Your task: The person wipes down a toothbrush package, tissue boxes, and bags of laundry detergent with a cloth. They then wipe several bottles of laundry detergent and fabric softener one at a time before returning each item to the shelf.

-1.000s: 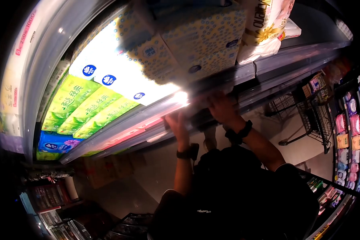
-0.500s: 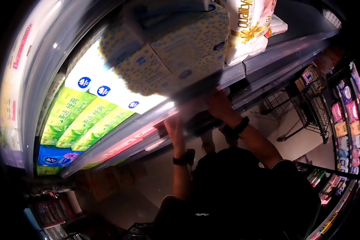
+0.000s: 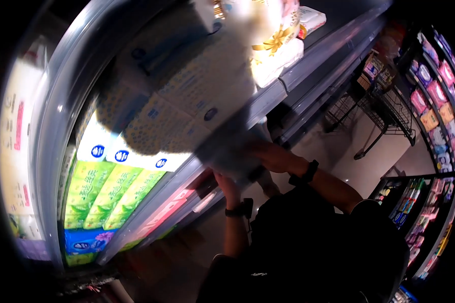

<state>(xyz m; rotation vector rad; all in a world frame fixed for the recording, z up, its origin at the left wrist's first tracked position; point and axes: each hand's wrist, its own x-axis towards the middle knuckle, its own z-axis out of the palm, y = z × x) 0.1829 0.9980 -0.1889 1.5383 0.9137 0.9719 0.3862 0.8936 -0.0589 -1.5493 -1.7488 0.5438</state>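
My left hand is below the shelf edge, its fingers running into a dim, blurred pale shape. On the other side of that shape is my right hand, fingers curled against it. What the two hands hold is too dark and smeared to name. Behind them, large dotted tissue packs stand on the shelf, mostly in shadow. Green tissue packs lie to the left, above a blue pack. A white pack with a gold bow sits at the top.
The grey shelf edge runs diagonally beside my hands. A black wire shopping cart stands on the floor to the right. More shelves with coloured packs line the right edge. Pink packaging shows on a lower level.
The view has shifted, so the shelf goods appear further left and the right-hand shelves show more. Both hands appear lower, still with the blurred shape between them.
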